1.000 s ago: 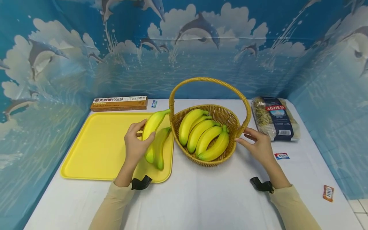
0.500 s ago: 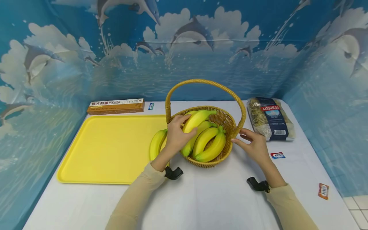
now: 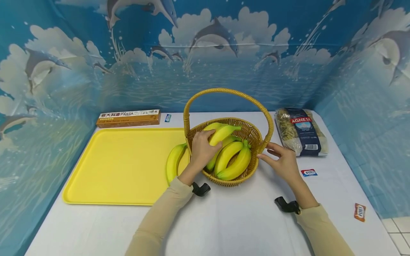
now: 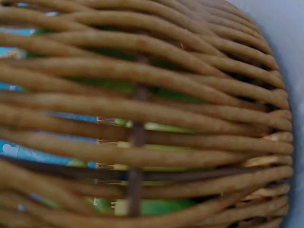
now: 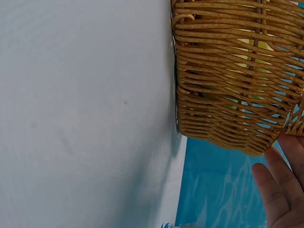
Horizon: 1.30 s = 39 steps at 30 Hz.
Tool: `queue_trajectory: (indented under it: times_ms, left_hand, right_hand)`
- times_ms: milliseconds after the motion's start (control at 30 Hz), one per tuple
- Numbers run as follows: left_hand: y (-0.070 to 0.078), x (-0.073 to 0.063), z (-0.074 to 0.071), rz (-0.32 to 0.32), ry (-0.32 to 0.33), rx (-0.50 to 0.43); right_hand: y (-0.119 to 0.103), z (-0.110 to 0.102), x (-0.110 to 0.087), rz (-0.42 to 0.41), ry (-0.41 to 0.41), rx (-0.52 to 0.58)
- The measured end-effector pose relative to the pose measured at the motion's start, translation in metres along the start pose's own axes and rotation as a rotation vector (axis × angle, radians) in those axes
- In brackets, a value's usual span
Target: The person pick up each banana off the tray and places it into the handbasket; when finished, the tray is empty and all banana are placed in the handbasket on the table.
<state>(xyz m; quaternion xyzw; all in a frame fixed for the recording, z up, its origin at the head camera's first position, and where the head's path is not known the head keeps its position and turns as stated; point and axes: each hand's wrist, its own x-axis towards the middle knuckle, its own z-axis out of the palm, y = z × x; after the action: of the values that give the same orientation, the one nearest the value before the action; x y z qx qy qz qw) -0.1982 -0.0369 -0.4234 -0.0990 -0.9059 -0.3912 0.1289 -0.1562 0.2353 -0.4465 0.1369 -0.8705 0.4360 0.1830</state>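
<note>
In the head view my left hand [image 3: 201, 151] holds a yellow banana [image 3: 225, 132] between thumb and fingers. It is over the left side of a wicker basket [image 3: 230, 182], above several other bananas [image 3: 235, 165] inside. My right hand [image 3: 283, 160] pinches the basket's right rim by the foot of the tall handle [image 3: 224, 91]. Beside the basket, a banana [image 3: 173, 161] lies on the yellow tray [image 3: 118, 163], with another partly hidden by my left arm. The left wrist view is filled by basket weave [image 4: 199, 114]. In the right wrist view, fingers [image 5: 271, 190] meet the basket's rim.
A pasta box [image 3: 129, 119] lies behind the tray. A bag of pasta [image 3: 301, 131] lies at the back right. Small packets, one blue [image 3: 168, 118], one red and blue [image 3: 309, 172] and one orange [image 3: 360, 212], lie on the white table [image 3: 243, 220]. A dolphin-print curtain [image 3: 205, 71] surrounds it.
My left hand has carried the banana rightward from over the tray into the basket, moving only slightly in the last half second. My right hand has stayed at the basket's rim.
</note>
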Motion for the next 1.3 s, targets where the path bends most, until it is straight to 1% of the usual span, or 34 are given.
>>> queue_trajectory:
  times_ms: [233,400,533,633,700,800,867,933,1000,1033,1100,1133,1200,1300]
  left_hand:
    - [0.000,0.000,0.005,0.018,0.030,0.056]
    - [-0.001,0.000,0.007,0.033,0.040,0.066]
    - [0.000,-0.001,0.006,0.075,0.058,0.071]
    - [0.003,-0.006,0.001,0.124,0.090,0.062]
    - [0.006,-0.014,-0.008,0.150,0.108,0.026]
    - [0.010,-0.030,-0.032,0.170,0.133,-0.070]
    - [0.007,-0.041,-0.052,0.166,0.160,-0.125]
    - [-0.002,-0.051,-0.074,0.146,0.211,-0.154]
    - [-0.019,-0.058,-0.094,0.101,0.269,-0.159]
    - [-0.027,-0.061,-0.103,0.066,0.293,-0.159]
    - [-0.046,-0.065,-0.119,-0.013,0.323,-0.151]
    - [-0.055,-0.066,-0.125,-0.055,0.328,-0.145]
    - [-0.071,-0.067,-0.134,-0.127,0.322,-0.134]
    - [-0.087,-0.066,-0.139,-0.193,0.304,-0.122]
  right_hand:
    - [-0.001,0.000,0.000,-0.002,-0.001,0.017]
    - [-0.001,-0.001,0.000,-0.003,-0.002,0.021]
    - [0.000,-0.001,-0.001,0.005,0.003,0.014]
    - [0.000,-0.001,-0.001,-0.001,0.006,0.013]
    - [0.000,-0.001,-0.001,-0.006,0.005,0.014]
    - [0.000,0.000,-0.001,-0.007,0.002,0.009]
    - [0.000,0.000,-0.001,-0.002,0.000,0.005]
    - [-0.001,-0.001,-0.001,0.002,-0.005,0.000]
    - [-0.001,-0.001,-0.001,0.006,-0.009,-0.001]
    - [0.000,-0.001,-0.001,0.007,-0.010,-0.001]
    - [0.000,-0.001,-0.001,0.011,-0.012,-0.001]
    - [0.001,-0.001,0.000,0.011,-0.011,-0.002]
    - [0.001,-0.001,-0.001,0.013,-0.009,-0.001]
    - [0.002,0.001,-0.001,0.007,-0.006,0.007]
